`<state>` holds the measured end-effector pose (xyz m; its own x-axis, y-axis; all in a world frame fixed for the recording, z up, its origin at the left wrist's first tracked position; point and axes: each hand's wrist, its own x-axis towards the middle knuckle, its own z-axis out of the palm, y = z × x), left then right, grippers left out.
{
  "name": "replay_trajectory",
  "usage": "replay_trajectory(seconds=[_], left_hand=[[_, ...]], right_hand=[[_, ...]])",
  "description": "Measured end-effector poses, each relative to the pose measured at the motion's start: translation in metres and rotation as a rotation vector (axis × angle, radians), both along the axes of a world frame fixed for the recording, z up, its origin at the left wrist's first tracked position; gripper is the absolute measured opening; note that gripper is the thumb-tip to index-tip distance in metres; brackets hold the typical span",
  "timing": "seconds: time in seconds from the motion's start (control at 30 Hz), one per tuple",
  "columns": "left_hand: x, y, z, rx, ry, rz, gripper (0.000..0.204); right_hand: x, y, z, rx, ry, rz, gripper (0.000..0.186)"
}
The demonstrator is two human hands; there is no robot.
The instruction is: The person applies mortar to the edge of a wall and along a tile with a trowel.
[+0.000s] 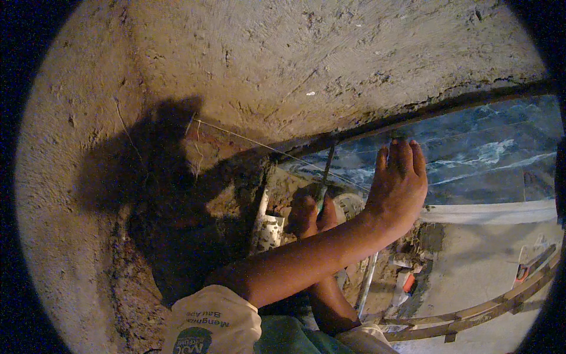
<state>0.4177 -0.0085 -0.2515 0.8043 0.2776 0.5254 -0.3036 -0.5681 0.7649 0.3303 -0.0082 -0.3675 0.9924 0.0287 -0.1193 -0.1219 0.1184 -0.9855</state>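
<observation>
My left arm reaches up and to the right across my right forearm. My left hand (401,184) rests on a glossy blue-grey marbled slab (471,147), its fingers stretched out and slightly apart. At its fingertips is a small dark green patch (399,135) that I cannot make out. Lower and to the left, partly behind my left forearm, my right hand (312,213) is closed around a slim tool (328,168). The tool's dark, thin shaft points up to the slab's left part; its pale greenish grip is mostly hidden by my fingers.
A taut string (253,140) runs from the rough plaster wall (283,65) down past the slab. A dark gap follows the slab's upper edge. Below are a white pipe (261,209), an orange-red object (408,283) and a wooden rail frame (460,327). A large shadow covers the left wall.
</observation>
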Motion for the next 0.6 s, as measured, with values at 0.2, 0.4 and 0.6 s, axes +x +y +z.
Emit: replay_trajectory(seconds=[0.2,0.4,0.6], left_hand=[[0.022,0.011,0.004,-0.009,-0.022,-0.033,0.023],[0.007,0.069,0.012,0.007,-0.103,-0.116,0.017],[0.009,0.042,0.009,0.169,-0.189,-0.094,0.026]], right_hand=[[-0.056,-0.094,-0.003,-0.837,-0.207,0.073,0.042],[-0.08,-0.155,0.07,-1.073,0.315,0.066,0.055],[-0.037,-0.266,0.006,-1.278,0.515,0.091,0.05]])
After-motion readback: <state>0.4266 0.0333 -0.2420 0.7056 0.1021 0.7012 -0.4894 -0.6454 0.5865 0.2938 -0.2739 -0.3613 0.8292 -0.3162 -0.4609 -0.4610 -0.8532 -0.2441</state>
